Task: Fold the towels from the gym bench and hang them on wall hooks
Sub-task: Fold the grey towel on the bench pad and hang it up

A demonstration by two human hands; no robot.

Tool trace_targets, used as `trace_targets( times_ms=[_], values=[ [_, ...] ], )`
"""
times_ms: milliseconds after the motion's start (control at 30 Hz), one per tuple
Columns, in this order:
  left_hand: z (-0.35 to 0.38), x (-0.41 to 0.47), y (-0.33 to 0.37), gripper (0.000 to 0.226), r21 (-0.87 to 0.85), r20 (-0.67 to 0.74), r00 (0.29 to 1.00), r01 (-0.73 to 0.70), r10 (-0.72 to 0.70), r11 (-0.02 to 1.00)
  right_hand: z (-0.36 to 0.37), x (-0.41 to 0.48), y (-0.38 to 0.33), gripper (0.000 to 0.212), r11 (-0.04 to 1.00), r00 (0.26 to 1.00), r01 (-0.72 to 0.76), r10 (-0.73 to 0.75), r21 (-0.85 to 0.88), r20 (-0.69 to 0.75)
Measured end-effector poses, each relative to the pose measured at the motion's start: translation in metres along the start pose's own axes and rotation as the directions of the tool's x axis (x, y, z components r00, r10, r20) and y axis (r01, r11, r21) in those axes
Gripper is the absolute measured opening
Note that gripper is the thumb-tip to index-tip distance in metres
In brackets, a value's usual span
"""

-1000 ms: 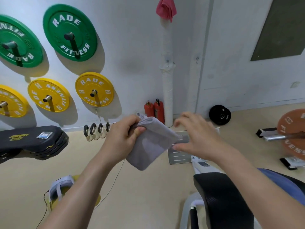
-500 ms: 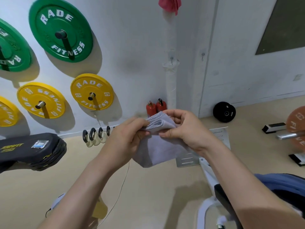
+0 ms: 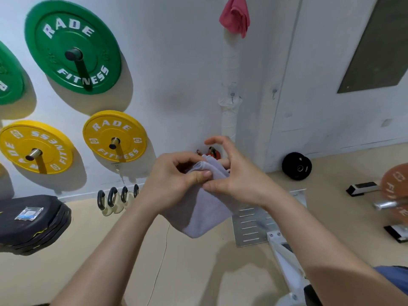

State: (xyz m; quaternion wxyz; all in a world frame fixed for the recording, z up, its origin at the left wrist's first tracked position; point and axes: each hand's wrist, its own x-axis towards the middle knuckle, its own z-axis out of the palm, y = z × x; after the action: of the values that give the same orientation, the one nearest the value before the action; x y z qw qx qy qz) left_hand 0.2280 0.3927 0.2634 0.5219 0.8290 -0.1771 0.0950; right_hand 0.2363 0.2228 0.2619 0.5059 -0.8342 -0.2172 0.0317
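Fingers of the left hand (image 3: 176,175) curl round the folded top edge of a grey towel (image 3: 203,217), with the thumb pressed on its front. The right hand (image 3: 234,173) pinches the same edge with its thumb and lower fingers, forefinger lifted clear. The towel hangs below both hands, in the air before the white wall. Higher up hangs a pink towel (image 3: 235,15); beneath it a small hook (image 3: 231,94) sits on the wall, right of the green weight plate (image 3: 72,46).

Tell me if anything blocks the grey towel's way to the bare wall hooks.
Nothing visible does. Only open air lies between the folded grey cloth towel, held by left hand and right hand, and the small bare metal hooks above.
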Motion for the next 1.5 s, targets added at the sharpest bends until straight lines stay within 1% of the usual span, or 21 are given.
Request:
trace_targets(
  times_ms=[67, 100, 167, 267, 367, 500, 567, 633, 700, 733, 833, 900, 967, 1000, 1067, 1100, 1167, 1233, 1300, 1367, 1500],
  values=[
    [0.002, 0.027, -0.008, 0.016, -0.069, -0.076, 0.997, 0.021, -0.026, 0.997, -0.018, 0.013, 0.011, 0.061, 0.999, 1.0, 0.014, -0.015, 0.051, 0.02],
    [0.003, 0.042, -0.013, 0.017, -0.104, -0.108, 0.993, 0.033, -0.044, 0.994, -0.029, 0.021, 0.019, 0.056, 0.997, 0.998, 0.014, -0.018, 0.078, 0.057],
    [0.005, 0.077, -0.027, 0.018, -0.151, -0.173, 0.982, 0.051, -0.077, 0.987, -0.053, 0.04, 0.042, 0.045, 0.999, 0.989, 0.013, -0.02, 0.047, 0.148],
    [0.016, 0.135, -0.054, 0.018, -0.187, -0.234, 0.966, 0.068, -0.111, 0.98, -0.087, 0.08, 0.086, 0.025, 0.99, 0.976, -0.004, 0.035, -0.144, 0.214],
    [0.039, 0.198, -0.082, 0.025, -0.211, -0.222, 0.967, 0.078, -0.125, 0.974, -0.123, 0.125, 0.125, 0.014, 0.928, 0.974, -0.049, 0.127, -0.37, 0.187],
    [0.067, 0.276, -0.113, 0.037, -0.188, -0.17, 0.981, 0.061, -0.094, 0.98, -0.175, 0.182, 0.156, 0.013, 0.905, 0.974, -0.075, 0.157, -0.419, 0.165],
    [0.076, 0.312, -0.128, 0.047, -0.114, -0.106, 0.993, 0.04, -0.052, 0.993, -0.2, 0.209, 0.167, 0.011, 0.938, 0.977, -0.117, 0.167, -0.327, 0.13],
    [0.084, 0.345, -0.143, 0.053, -0.001, -0.036, 0.999, 0.014, -0.014, 1.0, -0.219, 0.235, 0.178, 0.016, 0.973, 0.982, -0.132, 0.154, -0.189, 0.111],
    [0.092, 0.38, -0.164, 0.051, 0.067, -0.019, 1.0, 0.001, 0.0, 0.998, -0.232, 0.264, 0.19, 0.016, 0.985, 0.982, -0.128, 0.142, -0.117, 0.121],
    [0.096, 0.398, -0.175, 0.048, 0.085, -0.015, 1.0, 0.016, -0.015, 0.996, -0.238, 0.279, 0.197, 0.017, 0.985, 0.98, -0.125, 0.142, -0.12, 0.142],
    [0.107, 0.451, -0.218, 0.041, 0.175, 0.057, 0.995, 0.068, -0.079, 0.982, -0.251, 0.327, 0.22, 0.006, 0.968, 0.936, -0.184, 0.226, -0.171, 0.269],
    [0.113, 0.484, -0.253, 0.041, 0.268, 0.124, 0.984, 0.088, -0.125, 0.96, -0.253, 0.366, 0.238, 0.012, 0.953, 0.912, -0.212, 0.272, -0.216, 0.306],
    [0.118, 0.516, -0.283, 0.041, 0.32, 0.164, 0.976, 0.084, -0.142, 0.944, -0.252, 0.409, 0.258, 0.015, 0.94, 0.918, -0.218, 0.289, -0.261, 0.271],
    [0.121, 0.531, -0.293, 0.04, 0.308, 0.177, 0.978, 0.054, -0.113, 0.95, -0.251, 0.432, 0.268, 0.017, 0.934, 0.924, -0.214, 0.289, -0.287, 0.251],
    [0.126, 0.562, -0.306, 0.037, 0.212, 0.19, 0.982, -0.019, -0.022, 0.977, -0.251, 0.48, 0.289, 0.022, 0.914, 0.924, -0.227, 0.312, -0.336, 0.224],
    [0.128, 0.574, -0.307, 0.034, 0.144, 0.203, 0.979, -0.021, -0.009, 0.989, -0.252, 0.499, 0.298, 0.023, 0.896, 0.919, -0.236, 0.332, -0.377, 0.212],
    [0.132, 0.599, -0.311, 0.029, 0.042, 0.297, 0.953, 0.054, -0.064, 0.998, -0.257, 0.53, 0.314, 0.021, 0.852, 0.908, -0.254, 0.373, -0.457, 0.19],
    [0.135, 0.629, -0.325, 0.02, 0.02, 0.414, 0.902, 0.124, -0.121, 0.992, -0.265, 0.558, 0.33, 0.015, 0.817, 0.897, -0.275, 0.408, -0.507, 0.171],
    [0.141, 0.655, -0.342, 0.002, 0.058, 0.455, 0.877, 0.141, -0.152, 0.988, -0.274, 0.58, 0.347, 0.01, 0.791, 0.885, -0.308, 0.442, -0.528, 0.147],
    [0.151, 0.678, -0.361, 0.011, 0.127, 0.466, 0.868, 0.129, -0.174, 0.983, -0.282, 0.6, 0.367, 0.01, 0.763, 0.877, -0.333, 0.466, -0.553, 0.114],
    [0.174, 0.717, -0.392, 0.008, 0.204, 0.471, 0.868, 0.065, -0.156, 0.977, -0.291, 0.631, 0.414, 0.011, 0.681, 0.886, -0.327, 0.463, -0.655, 0.038]
  ],
)
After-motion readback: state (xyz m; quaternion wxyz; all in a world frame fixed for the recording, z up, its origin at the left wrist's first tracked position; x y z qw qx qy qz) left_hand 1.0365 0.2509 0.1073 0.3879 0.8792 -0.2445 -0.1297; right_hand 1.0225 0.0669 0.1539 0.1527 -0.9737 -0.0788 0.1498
